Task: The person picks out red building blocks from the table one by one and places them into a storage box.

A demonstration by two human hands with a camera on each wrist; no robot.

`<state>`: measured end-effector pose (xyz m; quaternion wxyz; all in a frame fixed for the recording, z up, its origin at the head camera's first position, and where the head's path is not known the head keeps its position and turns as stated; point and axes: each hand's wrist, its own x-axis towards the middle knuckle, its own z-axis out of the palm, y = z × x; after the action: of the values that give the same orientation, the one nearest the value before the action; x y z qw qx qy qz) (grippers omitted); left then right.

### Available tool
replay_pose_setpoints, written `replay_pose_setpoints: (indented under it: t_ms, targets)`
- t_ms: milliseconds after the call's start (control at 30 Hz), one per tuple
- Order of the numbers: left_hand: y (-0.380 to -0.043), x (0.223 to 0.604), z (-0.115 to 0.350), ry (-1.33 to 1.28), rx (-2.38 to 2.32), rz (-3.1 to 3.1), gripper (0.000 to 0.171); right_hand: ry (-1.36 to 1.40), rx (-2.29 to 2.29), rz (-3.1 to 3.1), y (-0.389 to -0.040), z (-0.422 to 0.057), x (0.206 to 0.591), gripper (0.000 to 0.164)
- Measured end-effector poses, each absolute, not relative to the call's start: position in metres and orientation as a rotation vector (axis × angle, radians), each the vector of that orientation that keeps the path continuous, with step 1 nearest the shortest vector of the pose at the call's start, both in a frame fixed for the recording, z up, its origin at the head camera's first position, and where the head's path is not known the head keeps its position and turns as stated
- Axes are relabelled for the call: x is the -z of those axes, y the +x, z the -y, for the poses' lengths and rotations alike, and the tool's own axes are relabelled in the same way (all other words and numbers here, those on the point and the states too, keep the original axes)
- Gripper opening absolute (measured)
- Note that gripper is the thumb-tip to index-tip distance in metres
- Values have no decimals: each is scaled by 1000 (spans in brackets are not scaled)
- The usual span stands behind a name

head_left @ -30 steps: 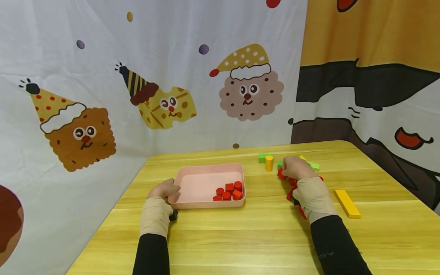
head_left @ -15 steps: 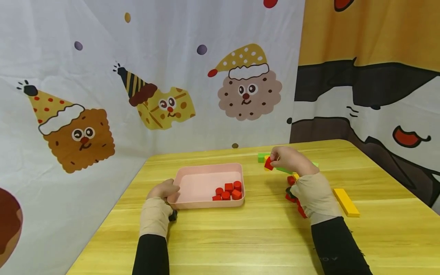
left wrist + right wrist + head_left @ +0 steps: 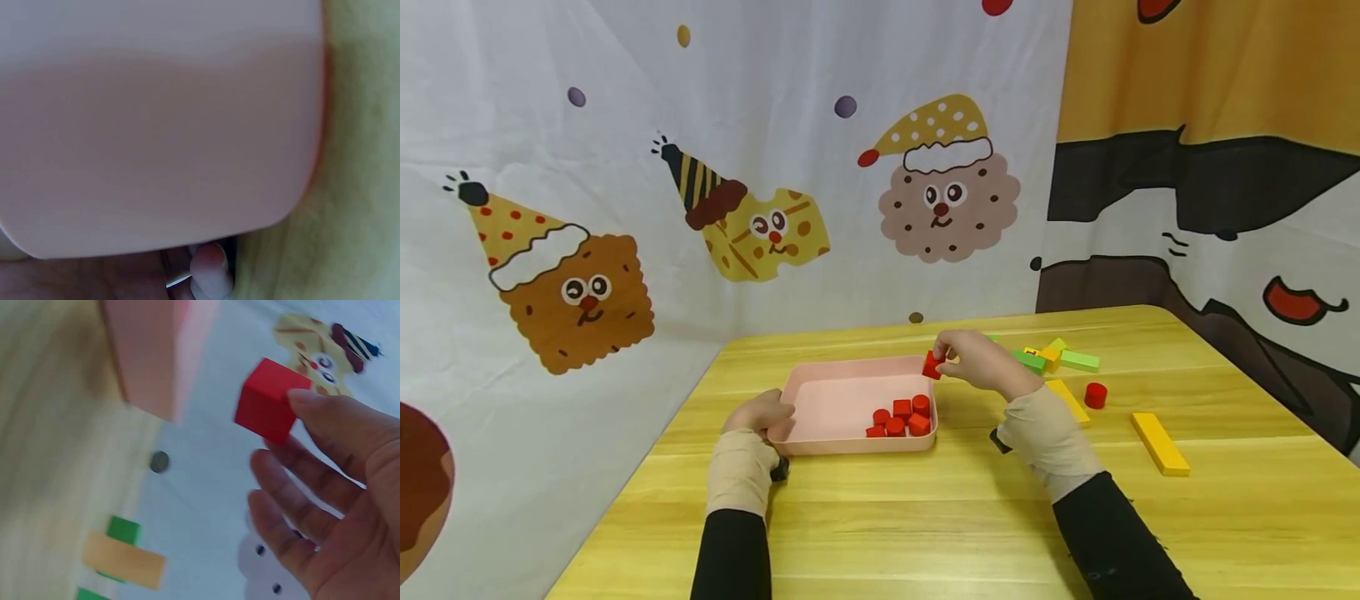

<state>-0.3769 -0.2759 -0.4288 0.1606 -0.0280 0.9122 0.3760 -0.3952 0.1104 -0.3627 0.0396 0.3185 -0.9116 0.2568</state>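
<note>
A pink tray point(image 3: 850, 447) stands on the wooden table, with several red cubes and cylinders point(image 3: 901, 409) gathered in its right part. At its left wall, my left hand point(image 3: 758, 412) grips the rim with the thumb over the inner side; some of its fingers show below the tray in the left wrist view. My right hand point(image 3: 987, 364) pinches a red cube point(image 3: 932, 367) between thumb and fingertips, raised beside the tray's right rim. In the right wrist view the red cube point(image 3: 270, 403) hangs clear of the tray wall point(image 3: 150, 375), its other fingers spread below.
Right of the tray lie a red cylinder point(image 3: 1095, 396), a long yellow block point(image 3: 1160, 444) and another yellow block point(image 3: 1066, 402) partly behind my wrist. Green blocks point(image 3: 1079, 361) and small yellow pieces point(image 3: 1051, 358) are farther back. A cartoon-printed curtain point(image 3: 850, 292) hangs behind the table.
My right hand has picked a red cube from the blocks on the right and carried it left to the tray's right rim. The left hand has stayed on the tray.
</note>
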Motion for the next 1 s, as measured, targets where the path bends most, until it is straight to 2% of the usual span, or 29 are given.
replay_pose_setpoints:
  t_ms: [433,600,767,1000]
  targets:
    - [-377,414,274,-102,-1029,-2651,64,944,-686,2801,-414,-84,381,8]
    - [-373,422,275,-135,-1036,-2633,68,952,-613,2856,-421,-79,399,8]
    - [-371,431,274,-110,-965,-2684,64,921,-565,2875,-422,-75,418,8]
    - [-372,433,274,-88,-976,-2688,61,883,-542,2911,-418,-72,421,7]
